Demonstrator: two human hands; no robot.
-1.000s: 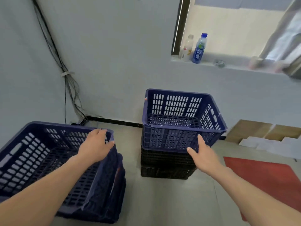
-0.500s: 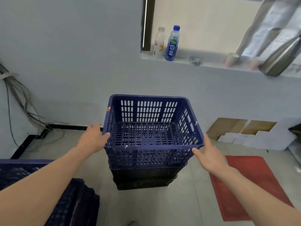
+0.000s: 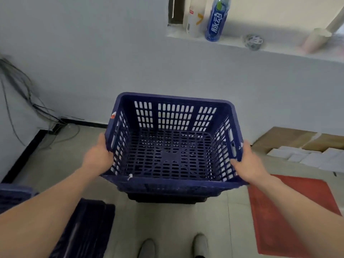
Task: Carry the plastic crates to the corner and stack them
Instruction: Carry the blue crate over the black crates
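A dark blue slotted plastic crate [image 3: 173,146] sits in the middle of the view, on top of a black crate [image 3: 167,198] of which only the near bottom edge shows. My left hand [image 3: 97,155] grips the blue crate's left rim. On the opposite side my right hand [image 3: 247,162] grips the right rim. The fingers of both hands curl around the crate's edges. A second stack of blue crates [image 3: 81,226] stands on the floor at the lower left, partly hidden by my left forearm.
Grey walls meet in a corner at the left, with loose cables [image 3: 20,101] hanging there. A red mat [image 3: 290,215] lies on the floor at the right, flat cardboard and white sheets [image 3: 301,148] behind it. Bottles [image 3: 216,19] stand on a ledge above. My shoes [image 3: 175,246] show below.
My left hand left the crate stack at the left and both hands closed on the sides of the blue crate. The view came closer, and the crate is nearer and higher in it.
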